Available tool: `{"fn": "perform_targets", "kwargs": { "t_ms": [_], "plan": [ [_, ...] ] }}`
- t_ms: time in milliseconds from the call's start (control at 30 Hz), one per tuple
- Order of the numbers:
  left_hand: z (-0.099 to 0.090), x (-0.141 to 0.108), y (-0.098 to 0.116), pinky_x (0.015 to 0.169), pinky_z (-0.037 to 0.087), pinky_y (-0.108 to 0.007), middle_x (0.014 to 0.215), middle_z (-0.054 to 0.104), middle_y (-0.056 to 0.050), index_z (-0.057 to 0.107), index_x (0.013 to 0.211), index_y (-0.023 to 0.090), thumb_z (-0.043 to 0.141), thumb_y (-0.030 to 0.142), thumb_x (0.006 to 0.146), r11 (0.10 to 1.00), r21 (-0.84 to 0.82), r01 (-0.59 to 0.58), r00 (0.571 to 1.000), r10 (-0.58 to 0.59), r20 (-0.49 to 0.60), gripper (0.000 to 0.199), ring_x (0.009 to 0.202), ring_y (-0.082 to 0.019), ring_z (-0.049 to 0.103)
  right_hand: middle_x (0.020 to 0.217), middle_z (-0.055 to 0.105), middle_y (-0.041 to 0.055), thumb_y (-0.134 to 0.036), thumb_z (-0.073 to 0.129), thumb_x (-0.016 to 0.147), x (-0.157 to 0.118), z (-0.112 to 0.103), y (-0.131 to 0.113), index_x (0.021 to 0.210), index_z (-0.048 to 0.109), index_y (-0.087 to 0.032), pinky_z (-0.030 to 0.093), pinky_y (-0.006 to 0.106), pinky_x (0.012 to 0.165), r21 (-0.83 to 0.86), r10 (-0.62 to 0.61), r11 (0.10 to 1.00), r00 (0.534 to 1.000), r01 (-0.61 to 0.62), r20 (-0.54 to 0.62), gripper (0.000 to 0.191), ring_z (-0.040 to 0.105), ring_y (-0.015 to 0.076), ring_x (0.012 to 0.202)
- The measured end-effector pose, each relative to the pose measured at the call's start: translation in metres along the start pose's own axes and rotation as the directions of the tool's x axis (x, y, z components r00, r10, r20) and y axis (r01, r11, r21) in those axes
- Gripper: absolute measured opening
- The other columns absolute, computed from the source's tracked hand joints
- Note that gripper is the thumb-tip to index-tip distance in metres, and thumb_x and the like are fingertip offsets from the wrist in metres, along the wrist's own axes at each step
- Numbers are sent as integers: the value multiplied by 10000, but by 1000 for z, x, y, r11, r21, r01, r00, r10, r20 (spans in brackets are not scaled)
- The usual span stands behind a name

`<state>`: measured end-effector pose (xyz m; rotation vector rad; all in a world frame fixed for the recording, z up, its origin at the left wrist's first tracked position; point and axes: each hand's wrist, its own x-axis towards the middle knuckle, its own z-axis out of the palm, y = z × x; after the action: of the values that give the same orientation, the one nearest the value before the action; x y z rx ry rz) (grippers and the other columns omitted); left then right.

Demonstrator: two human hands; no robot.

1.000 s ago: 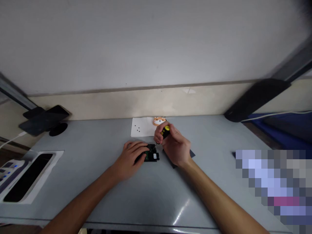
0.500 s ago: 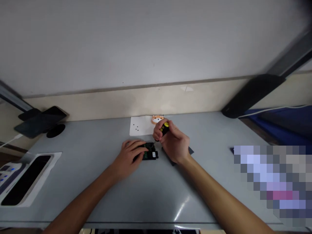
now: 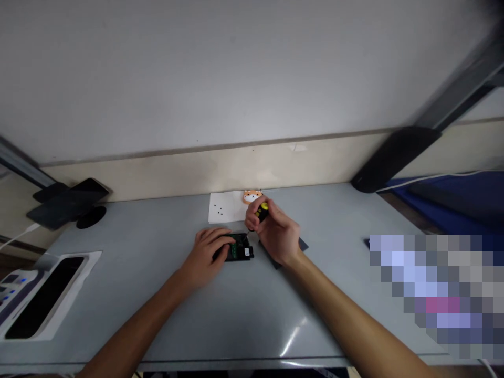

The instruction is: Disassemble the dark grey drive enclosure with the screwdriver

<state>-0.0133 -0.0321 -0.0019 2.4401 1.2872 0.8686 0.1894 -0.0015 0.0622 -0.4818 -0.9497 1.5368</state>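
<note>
A small black device with a green circuit board (image 3: 239,252) lies on the grey table. My left hand (image 3: 208,252) rests over its left part, with the fingers bent round its edge. My right hand (image 3: 275,231) grips a black and yellow screwdriver (image 3: 263,211), whose shaft slants down to the upper right part of the board. Whether the tip sits in a screw is too small to tell. Partly hidden under my right hand is a dark flat piece (image 3: 303,244). Several tiny dark screws lie on a white paper (image 3: 228,208) behind the device.
An orange and white animal-face item (image 3: 252,197) sits on the paper's right end. At left are a phone on a stand (image 3: 71,202), a black-screened phone (image 3: 45,296) and a power strip (image 3: 18,291). A black cylindrical object (image 3: 388,160) stands at the back right.
The view has shifted slightly. Both hands stay at the device, with the screwdriver still in my right hand and its tip still over the board.
</note>
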Motion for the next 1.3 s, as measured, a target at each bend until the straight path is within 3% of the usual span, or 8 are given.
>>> {"fn": "perform_targets", "kwargs": {
  "t_ms": [333, 567, 1300],
  "plan": [
    [1, -3, 0, 1101, 368, -443, 1337, 660, -35, 677, 1163, 269, 472, 164, 1033, 999, 18, -43, 999, 42, 21, 264, 1280, -197, 567, 738, 405, 23, -409, 429, 992, 0, 1, 3, 818, 623, -219, 345, 324, 632, 47, -25, 999, 1000, 25, -17, 322, 361, 169, 651],
    [0, -3, -2, 1083, 391, -439, 1312, 670, -39, 693, 1158, 277, 475, 166, 1027, 998, 35, -48, 999, 47, 18, 277, 1258, -206, 581, 679, 395, 17, -487, 441, 973, 1, 1, 0, 801, 592, -231, 360, 339, 623, -20, 1, 1000, 999, -2, -44, 344, 359, 179, 626],
    [-2, -2, 0, 1082, 376, -424, 1272, 670, -27, 686, 1114, 270, 479, 123, 1017, 999, 9, -51, 999, 51, 2, 272, 1244, -193, 574, 709, 416, 23, -393, 430, 1009, -2, 1, 5, 821, 639, -214, 317, 336, 615, 28, -32, 999, 999, 32, 3, 333, 343, 166, 629]
  ]
}}
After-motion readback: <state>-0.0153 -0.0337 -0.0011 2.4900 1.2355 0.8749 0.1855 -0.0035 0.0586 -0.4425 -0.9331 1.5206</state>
